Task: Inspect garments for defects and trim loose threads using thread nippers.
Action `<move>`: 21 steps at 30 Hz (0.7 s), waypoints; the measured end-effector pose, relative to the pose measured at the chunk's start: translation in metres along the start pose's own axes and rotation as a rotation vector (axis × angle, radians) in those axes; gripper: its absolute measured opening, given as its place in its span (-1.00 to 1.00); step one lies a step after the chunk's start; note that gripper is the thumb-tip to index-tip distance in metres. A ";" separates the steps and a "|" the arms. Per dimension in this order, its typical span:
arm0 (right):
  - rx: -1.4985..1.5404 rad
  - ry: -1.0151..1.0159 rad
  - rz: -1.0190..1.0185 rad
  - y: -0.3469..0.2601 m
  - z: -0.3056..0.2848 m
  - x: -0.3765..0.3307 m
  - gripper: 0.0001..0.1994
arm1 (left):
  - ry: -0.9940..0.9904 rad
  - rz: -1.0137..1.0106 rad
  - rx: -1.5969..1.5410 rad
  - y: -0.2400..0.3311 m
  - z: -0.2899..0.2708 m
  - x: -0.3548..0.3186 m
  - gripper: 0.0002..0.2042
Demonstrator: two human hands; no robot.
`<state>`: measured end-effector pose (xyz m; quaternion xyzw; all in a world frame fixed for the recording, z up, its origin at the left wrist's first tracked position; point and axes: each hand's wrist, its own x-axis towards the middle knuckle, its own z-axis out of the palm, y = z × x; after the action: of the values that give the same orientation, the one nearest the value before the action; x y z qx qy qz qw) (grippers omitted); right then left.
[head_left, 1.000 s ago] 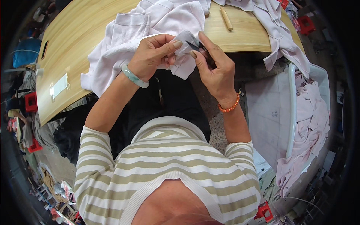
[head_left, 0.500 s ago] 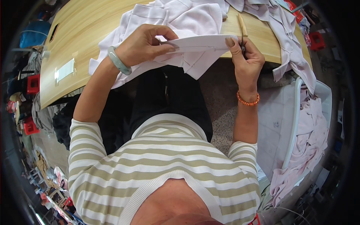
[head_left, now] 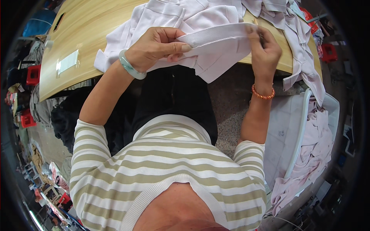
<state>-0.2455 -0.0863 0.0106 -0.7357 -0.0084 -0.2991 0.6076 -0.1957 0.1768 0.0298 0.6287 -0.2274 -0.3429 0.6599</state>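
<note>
Between my hands a pale pinkish-white knit garment [head_left: 227, 57] is held up at the table's front edge, its folded band [head_left: 216, 34] stretched taut from one hand to the other. My left hand [head_left: 160, 44] pinches the band's left end between thumb and fingers. At the other end my right hand [head_left: 266, 50] is closed, its fingertips smeared by motion against the band. A small dark tool shows in the right hand's grip; its kind is hard to make out. The rest of the garment's cloth lies bunched behind on the table.
More pale garments [head_left: 298, 42] drape over the right end of the wooden table [head_left: 84, 27]. Right of me stands a light-coloured bin [head_left: 304, 131] with similar cloth [head_left: 312, 150] spilling over its edge. A pale sheet [head_left: 68, 61] lies on the table's left; red stools [head_left: 329, 53] stand around.
My right hand has moved up and to the right, pulling the band longer. My left hand has shifted slightly right. The garment has risen a little with them.
</note>
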 end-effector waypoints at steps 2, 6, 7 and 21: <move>-0.357 -0.073 0.031 0.004 0.004 -0.001 -0.70 | 0.020 -0.030 -0.070 0.003 0.006 -0.004 -0.80; -0.327 -0.235 -0.098 -0.014 0.020 -0.032 -0.70 | 0.114 -0.043 -0.204 0.005 0.007 -0.004 -0.81; -0.264 -0.284 -0.152 -0.016 0.023 -0.039 -0.70 | 0.127 -0.055 -0.214 0.003 0.007 -0.004 -0.80; -0.279 -0.345 -0.268 -0.019 0.043 -0.049 -0.68 | 0.082 -0.033 -0.212 -0.002 0.006 0.000 -0.80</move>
<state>-0.2741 -0.0256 0.0017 -0.8450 -0.1681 -0.2453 0.4445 -0.2008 0.1730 0.0288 0.5726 -0.1524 -0.3498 0.7256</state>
